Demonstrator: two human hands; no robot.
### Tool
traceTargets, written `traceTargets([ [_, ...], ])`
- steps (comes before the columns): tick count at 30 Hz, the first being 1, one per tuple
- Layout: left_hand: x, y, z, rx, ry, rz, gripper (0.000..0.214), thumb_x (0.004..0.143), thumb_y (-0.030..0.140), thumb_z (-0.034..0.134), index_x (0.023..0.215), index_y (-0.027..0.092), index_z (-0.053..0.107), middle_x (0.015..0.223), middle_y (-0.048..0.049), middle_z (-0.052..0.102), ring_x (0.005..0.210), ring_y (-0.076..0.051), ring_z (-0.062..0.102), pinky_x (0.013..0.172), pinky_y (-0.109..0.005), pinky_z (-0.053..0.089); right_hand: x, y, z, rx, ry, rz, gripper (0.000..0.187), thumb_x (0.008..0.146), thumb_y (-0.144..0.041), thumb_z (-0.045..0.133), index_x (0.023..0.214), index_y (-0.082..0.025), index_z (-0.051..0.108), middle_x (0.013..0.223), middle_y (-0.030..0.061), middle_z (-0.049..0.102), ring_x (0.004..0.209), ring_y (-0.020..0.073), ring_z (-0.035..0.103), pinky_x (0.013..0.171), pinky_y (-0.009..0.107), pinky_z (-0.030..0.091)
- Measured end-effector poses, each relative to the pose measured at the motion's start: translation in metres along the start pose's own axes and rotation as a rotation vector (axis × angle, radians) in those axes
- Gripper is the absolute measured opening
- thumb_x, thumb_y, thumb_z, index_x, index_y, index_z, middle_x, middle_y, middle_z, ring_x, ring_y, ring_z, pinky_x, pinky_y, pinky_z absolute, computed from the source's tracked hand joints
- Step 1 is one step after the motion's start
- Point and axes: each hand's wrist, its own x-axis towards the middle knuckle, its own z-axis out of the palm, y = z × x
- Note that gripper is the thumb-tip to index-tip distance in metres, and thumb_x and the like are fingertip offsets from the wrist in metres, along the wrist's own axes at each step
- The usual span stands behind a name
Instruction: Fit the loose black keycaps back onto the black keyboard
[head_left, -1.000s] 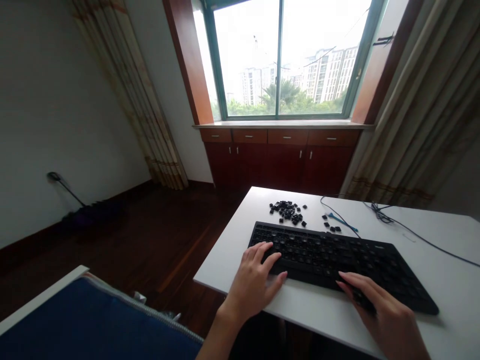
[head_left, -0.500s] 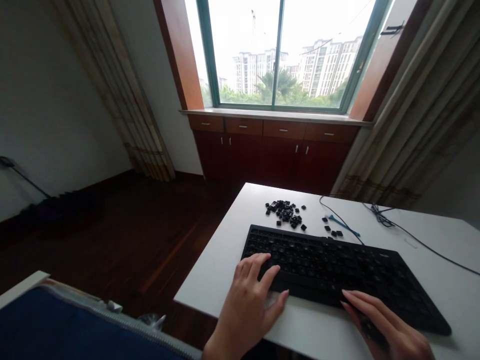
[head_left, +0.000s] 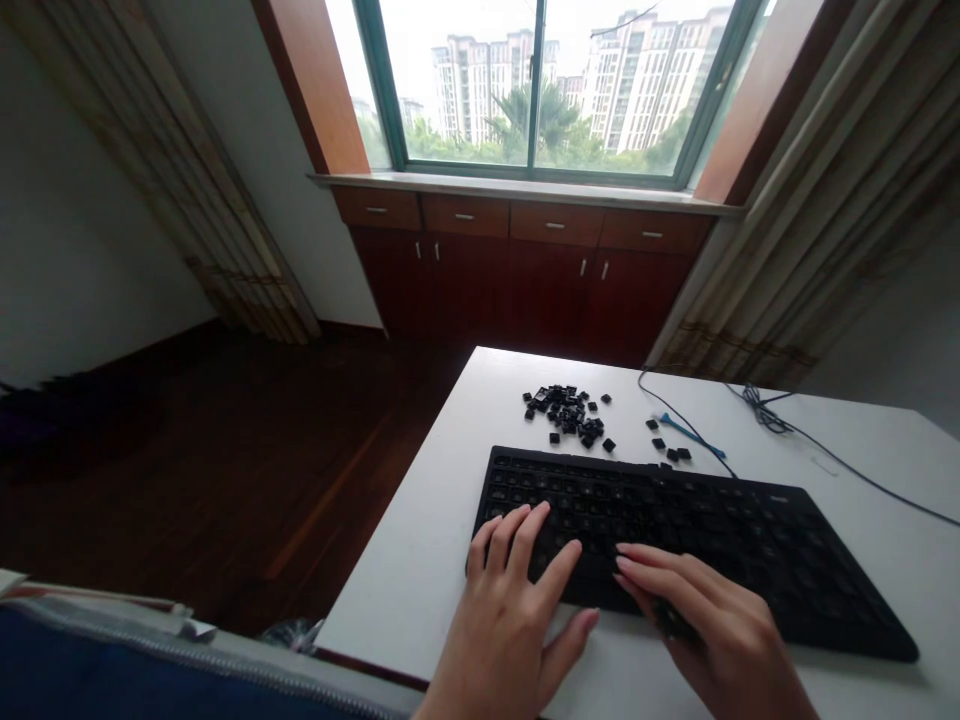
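Both hands are at work on a black full-size keyboard, which lies flat on a white table. The left hand sits open over the left half, its fingers spread and curved down onto the keys, with the thumb resting out toward the near edge; nothing shows in its grip. The right hand lies closer in over the lower middle rows, its fingers nearly together and reaching left toward the other hand. A small dark shape shows beneath those fingers, but it may be a keycap or only part of the keyboard, so I cannot tell whether this hand holds anything. The work in hand sits at these middle rows, though the dark keys hide whether any caps are missing. Just beyond the keyboard's far edge, out of both hands' touch, lies a loose pile of black keycaps, with a smaller cluster of keycaps to its right beside a blue plastic strip. A dark cable runs across the table's far right side, below a window.
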Motion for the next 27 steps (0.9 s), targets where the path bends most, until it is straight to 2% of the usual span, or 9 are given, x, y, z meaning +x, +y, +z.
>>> traceTargets([
  [3, -0.001, -0.001, 0.001, -0.002, 0.009, 0.005, 0.043, 0.092, 0.048, 0.061, 0.130, 0.029, 0.064, 0.143, -0.0125, 0.054, 0.128, -0.034, 0.049, 0.101, -0.054, 0.048, 0.014, -0.001, 0.014, -0.010, -0.041, 0.020, 0.034, 0.093, -0.009, 0.052, 0.119, -0.024, 0.068, 0.120, 0.0061, 0.074, 0.098, 0.0196, 0.074, 0.086, 0.032, 0.061],
  [6, -0.002, -0.003, 0.002, -0.007, 0.018, 0.006, 0.043, 0.091, 0.048, 0.061, 0.129, 0.028, 0.064, 0.143, -0.0124, 0.054, 0.128, -0.034, 0.050, 0.102, -0.053, 0.046, 0.015, 0.003, 0.019, -0.010, -0.090, 0.044, 0.041, 0.090, -0.006, 0.050, 0.123, -0.024, 0.067, 0.125, 0.0068, 0.072, 0.102, 0.0206, 0.072, 0.086, 0.033, 0.060],
  [14, 0.003, -0.005, 0.004, 0.001, 0.032, 0.034, 0.040, 0.091, 0.049, 0.060, 0.124, 0.027, 0.067, 0.141, -0.0131, 0.057, 0.126, -0.033, 0.051, 0.101, -0.051, 0.045, 0.013, 0.007, 0.012, 0.027, -0.143, -0.024, 0.049, 0.088, -0.002, 0.047, 0.129, -0.023, 0.064, 0.127, 0.0072, 0.071, 0.104, 0.0206, 0.071, 0.089, 0.033, 0.059],
  [19, 0.013, -0.009, 0.000, -0.079, -0.011, 0.055, 0.033, 0.092, 0.044, 0.061, 0.118, 0.025, 0.069, 0.138, -0.0100, 0.060, 0.124, -0.031, 0.053, 0.102, -0.048, 0.044, 0.019, 0.008, 0.009, 0.094, -0.195, 0.021, 0.049, 0.090, -0.003, 0.050, 0.134, -0.023, 0.058, 0.130, 0.0080, 0.068, 0.110, 0.0197, 0.069, 0.092, 0.030, 0.057],
  [21, 0.013, -0.009, -0.001, -0.103, -0.013, 0.047, 0.031, 0.092, 0.041, 0.061, 0.118, 0.025, 0.069, 0.137, -0.0098, 0.060, 0.124, -0.030, 0.052, 0.102, -0.048, 0.044, 0.021, 0.006, 0.007, 0.152, -0.141, 0.073, 0.044, 0.091, -0.010, 0.058, 0.133, -0.022, 0.057, 0.123, 0.0084, 0.070, 0.105, 0.0196, 0.070, 0.091, 0.029, 0.057],
  [22, 0.013, -0.009, -0.001, -0.109, -0.014, 0.040, 0.031, 0.093, 0.040, 0.061, 0.119, 0.024, 0.068, 0.137, -0.0099, 0.060, 0.124, -0.030, 0.052, 0.103, -0.047, 0.043, 0.022, 0.004, 0.005, 0.192, -0.086, 0.120, 0.037, 0.091, -0.013, 0.062, 0.127, -0.022, 0.060, 0.114, 0.0076, 0.072, 0.097, 0.0187, 0.070, 0.085, 0.027, 0.057],
  [24, 0.011, -0.009, 0.000, -0.114, -0.021, 0.026, 0.031, 0.093, 0.038, 0.061, 0.120, 0.024, 0.068, 0.136, -0.0101, 0.060, 0.124, -0.029, 0.052, 0.103, -0.047, 0.043, 0.025, -0.003, -0.001, 0.301, 0.075, 0.283, 0.009, 0.091, -0.018, 0.065, 0.098, -0.022, 0.065, 0.087, 0.0032, 0.069, 0.074, 0.0148, 0.065, 0.067, 0.023, 0.054],
  [25, 0.009, -0.009, 0.000, -0.117, -0.022, 0.023, 0.031, 0.093, 0.038, 0.061, 0.120, 0.024, 0.068, 0.136, -0.0102, 0.060, 0.123, -0.029, 0.052, 0.103, -0.046, 0.043, 0.028, -0.007, -0.004, 0.384, 0.173, 0.391, 0.011, 0.092, -0.019, 0.064, 0.082, -0.022, 0.060, 0.074, 0.0009, 0.062, 0.064, 0.0130, 0.059, 0.058, 0.022, 0.050],
  [27, 0.008, -0.009, 0.001, -0.118, -0.021, 0.021, 0.032, 0.094, 0.039, 0.061, 0.121, 0.024, 0.068, 0.136, -0.0102, 0.060, 0.124, -0.028, 0.053, 0.103, -0.046, 0.043, 0.037, -0.017, -0.011, 0.627, 0.350, 0.589, 0.035, 0.095, -0.026, 0.060, 0.063, -0.022, 0.044, 0.059, -0.0017, 0.044, 0.054, 0.0116, 0.045, 0.047, 0.023, 0.041],
])
